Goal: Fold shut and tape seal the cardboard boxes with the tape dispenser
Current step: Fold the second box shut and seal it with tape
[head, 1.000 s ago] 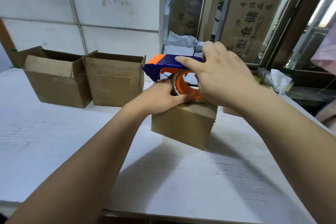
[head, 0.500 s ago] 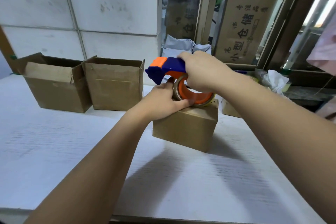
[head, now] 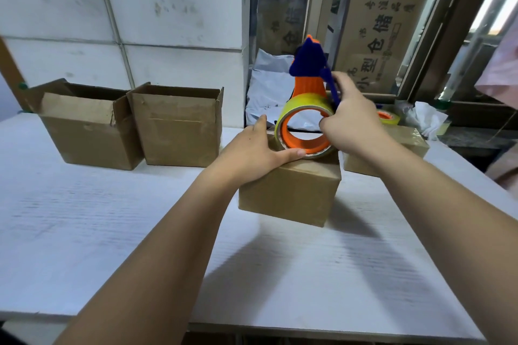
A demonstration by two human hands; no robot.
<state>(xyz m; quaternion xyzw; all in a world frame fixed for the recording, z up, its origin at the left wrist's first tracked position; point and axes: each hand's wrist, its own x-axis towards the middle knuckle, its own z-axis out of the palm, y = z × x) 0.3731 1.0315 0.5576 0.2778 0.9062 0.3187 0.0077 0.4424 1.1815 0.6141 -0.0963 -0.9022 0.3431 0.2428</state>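
The left hand [head: 252, 152] lies flat on the closed brown cardboard box [head: 288, 193], fingers straight and together; the right hand [head: 350, 120] curls its fingers round the blue-and-orange tape dispenser [head: 308, 87], tipped upright on that box's top; two open brown cardboard boxes [head: 173, 126] stand to its left.

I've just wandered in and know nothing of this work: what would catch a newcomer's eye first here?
The bright orange and blue tape dispenser, gripped by the right hand, stands on end on a closed cardboard box at the centre. The left hand rests on that box beside it. Two open boxes sit at the far left by the white wall.
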